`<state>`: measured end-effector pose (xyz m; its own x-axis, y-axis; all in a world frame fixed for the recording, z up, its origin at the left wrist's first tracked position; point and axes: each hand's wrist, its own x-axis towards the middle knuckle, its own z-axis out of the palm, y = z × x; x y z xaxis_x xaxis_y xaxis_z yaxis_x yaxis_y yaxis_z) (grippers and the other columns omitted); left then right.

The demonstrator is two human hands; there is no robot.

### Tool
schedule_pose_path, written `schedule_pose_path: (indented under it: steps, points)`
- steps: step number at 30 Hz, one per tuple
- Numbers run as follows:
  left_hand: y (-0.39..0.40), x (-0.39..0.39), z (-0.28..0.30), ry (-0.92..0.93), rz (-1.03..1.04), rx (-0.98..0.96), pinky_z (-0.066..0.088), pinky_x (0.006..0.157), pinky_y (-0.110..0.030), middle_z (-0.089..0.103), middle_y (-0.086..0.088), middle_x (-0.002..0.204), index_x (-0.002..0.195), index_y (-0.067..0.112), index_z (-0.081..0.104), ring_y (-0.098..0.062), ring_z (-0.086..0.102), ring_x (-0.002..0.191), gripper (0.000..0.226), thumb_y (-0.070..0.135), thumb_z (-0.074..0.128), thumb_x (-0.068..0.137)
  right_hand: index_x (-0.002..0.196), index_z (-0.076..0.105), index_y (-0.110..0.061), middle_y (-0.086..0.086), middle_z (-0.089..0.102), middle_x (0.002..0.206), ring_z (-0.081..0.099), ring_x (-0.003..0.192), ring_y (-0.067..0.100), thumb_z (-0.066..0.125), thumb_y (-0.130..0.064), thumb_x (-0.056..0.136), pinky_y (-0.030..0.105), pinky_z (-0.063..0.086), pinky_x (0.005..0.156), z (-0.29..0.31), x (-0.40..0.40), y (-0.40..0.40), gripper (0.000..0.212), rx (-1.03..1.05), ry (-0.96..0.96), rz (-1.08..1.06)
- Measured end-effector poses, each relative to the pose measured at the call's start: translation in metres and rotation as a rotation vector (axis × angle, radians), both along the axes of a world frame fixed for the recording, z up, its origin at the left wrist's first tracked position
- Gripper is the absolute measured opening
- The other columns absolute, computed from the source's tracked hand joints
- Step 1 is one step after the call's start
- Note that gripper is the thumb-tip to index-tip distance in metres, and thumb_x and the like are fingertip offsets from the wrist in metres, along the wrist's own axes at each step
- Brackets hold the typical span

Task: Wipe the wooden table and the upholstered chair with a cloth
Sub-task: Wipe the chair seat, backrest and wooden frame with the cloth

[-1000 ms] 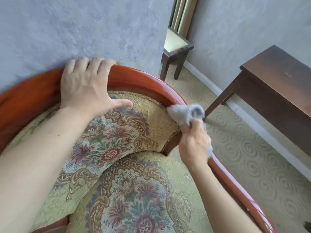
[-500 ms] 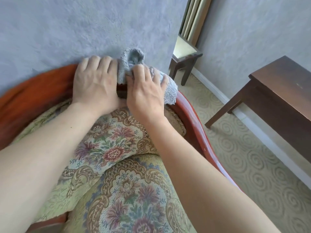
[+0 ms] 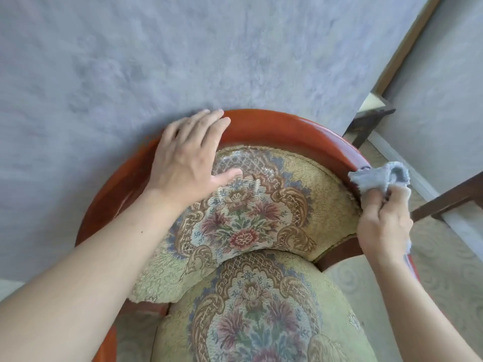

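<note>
Head view, looking down: my right hand [image 3: 384, 220] is curled round a small, fluffy pale-grey cloth [image 3: 376, 177], bunched in my fingers, and its free end presses on the glossy red-brown curved wooden frame [image 3: 287, 126] of the floral-upholstered armchair, just ahead of my knuckles. My left hand [image 3: 188, 158] lies flat with straight fingers over the top rail, thumb on the woven floral back cushion [image 3: 248, 205], holding nothing.

The cloth looks light, soft and limp, so I judge it works best wadded in the palm. The lacquered rail seems hard and slick; the tapestry rough enough to drag. Only a dark wooden table leg [image 3: 449, 199] shows, right of my right hand. No brand, label or writing is visible.
</note>
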<state>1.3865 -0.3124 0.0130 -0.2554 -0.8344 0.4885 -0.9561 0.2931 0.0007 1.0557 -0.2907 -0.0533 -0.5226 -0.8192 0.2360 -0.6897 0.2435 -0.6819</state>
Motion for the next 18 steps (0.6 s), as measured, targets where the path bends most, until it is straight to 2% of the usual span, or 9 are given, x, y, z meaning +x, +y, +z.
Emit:
schedule_pose_path:
  steps: [3, 7, 12, 15, 18]
  points:
    - [0.022, 0.031, -0.008, 0.051, 0.149, 0.027, 0.033, 0.113, -0.044, 0.044, -0.009, 0.156, 0.150, 0.008, 0.041, -0.027, 0.043, 0.141, 0.090, 0.067, 0.063, 0.085, 0.097, 0.038, -0.027, 0.007, 0.056, 0.098, 0.048, 0.094, 0.028, 0.038, -0.041, 0.097, 0.051, 0.037, 0.091, 0.018, 0.025, -0.017, 0.013, -0.093, 0.045, 0.111]
    - [0.046, 0.053, -0.019, 0.103, 0.213, 0.002, 0.040, 0.107, -0.047, 0.049, -0.010, 0.150, 0.149, 0.011, 0.042, -0.030, 0.049, 0.134, 0.084, 0.065, 0.063, 0.087, 0.105, 0.051, -0.006, 0.015, 0.057, 0.114, 0.042, 0.132, 0.035, 0.048, -0.022, 0.099, 0.059, 0.019, 0.113, 0.042, 0.080, -0.043, 0.017, -0.226, 0.172, 0.398]
    - [0.058, 0.076, -0.027, 0.144, 0.321, 0.058, 0.054, 0.087, -0.056, 0.059, -0.010, 0.135, 0.149, 0.029, 0.034, -0.040, 0.065, 0.111, 0.087, 0.077, 0.059, 0.081, 0.109, 0.052, -0.007, 0.010, 0.060, 0.115, 0.032, 0.144, 0.033, 0.049, -0.023, 0.100, 0.059, 0.008, 0.118, 0.060, 0.134, -0.062, 0.019, -0.298, 0.315, 0.818]
    - [0.055, 0.073, -0.029, 0.092, 0.432, 0.103, 0.054, 0.079, -0.055, 0.061, -0.013, 0.129, 0.147, 0.028, 0.028, -0.042, 0.067, 0.103, 0.104, 0.093, 0.051, 0.070, 0.106, 0.051, -0.008, 0.011, 0.060, 0.118, 0.028, 0.147, 0.034, 0.049, -0.021, 0.102, 0.054, 0.006, 0.121, 0.051, 0.132, -0.061, 0.013, -0.360, 0.322, 0.867]
    - [0.049, 0.065, -0.029, -0.013, 0.497, 0.110, 0.052, 0.068, -0.048, 0.057, -0.015, 0.127, 0.151, 0.021, 0.025, -0.040, 0.065, 0.099, 0.125, 0.101, 0.049, 0.057, 0.103, 0.048, -0.006, 0.019, 0.056, 0.129, 0.020, 0.149, 0.038, 0.046, -0.014, 0.103, 0.047, 0.000, 0.123, 0.021, 0.120, -0.041, 0.008, -0.335, 0.212, 0.848]
